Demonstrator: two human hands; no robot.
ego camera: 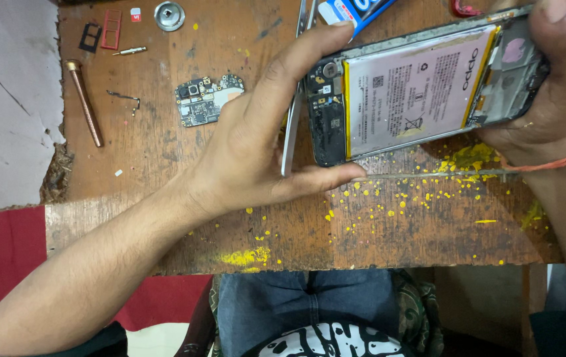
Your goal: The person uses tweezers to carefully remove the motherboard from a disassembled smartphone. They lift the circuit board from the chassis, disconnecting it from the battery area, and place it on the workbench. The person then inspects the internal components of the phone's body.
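Observation:
An opened phone [336,125] with its back cover off is held over the wooden table [164,165], its pale battery [408,92] facing up. My left hand [263,139] grips the phone's left end between thumb and forefinger. My right hand [554,92] holds the right end, thumb pressed on the frame; an orange band circles that wrist. A thin silver tool or strip [291,132] stands beside the left hand, touching the phone's edge.
A loose circuit board [207,99] lies on the table's upper middle. A copper-coloured rod [84,102], a small bent wire [124,98], card trays [101,33], a round metal part [169,16] and a blue box [355,10] sit along the far side. Yellow specks dot the near edge.

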